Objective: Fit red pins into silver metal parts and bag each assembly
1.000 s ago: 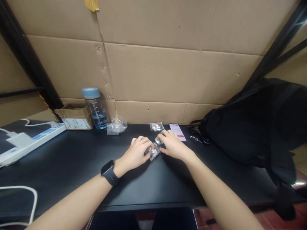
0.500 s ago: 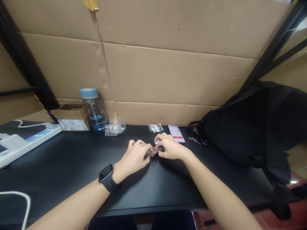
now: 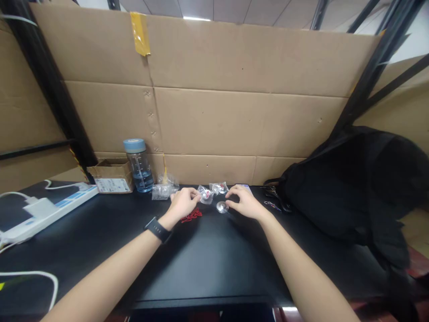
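My left hand [image 3: 184,203] pinches the edge of a small clear plastic bag [image 3: 205,195] with something red and silvery inside. Below that hand a tangle of red cord [image 3: 192,215] lies on the black tabletop [image 3: 208,259]. A silvery round disc [image 3: 221,207] rests on the table by the thumb of my right hand [image 3: 246,202]. That hand's thumb and index finger are curved and apart; whether the thumb touches the disc, I cannot tell. Behind the disc lies another clear bag [image 3: 219,188] with a round silvery piece.
At the back left stand a water bottle [image 3: 139,166], a small cardboard box [image 3: 112,176] and crumpled clear plastic [image 3: 162,191]. A white power strip [image 3: 50,214] lies left. A black backpack [image 3: 355,188] fills the right side, with keys [image 3: 271,191] beside it. A cardboard panel [image 3: 208,125] closes the back.
My hands, together on a crinkled clear packet before, are now apart. The left holds a bag farther back; the disc and red cord are in plain view. The camera has tilted up.
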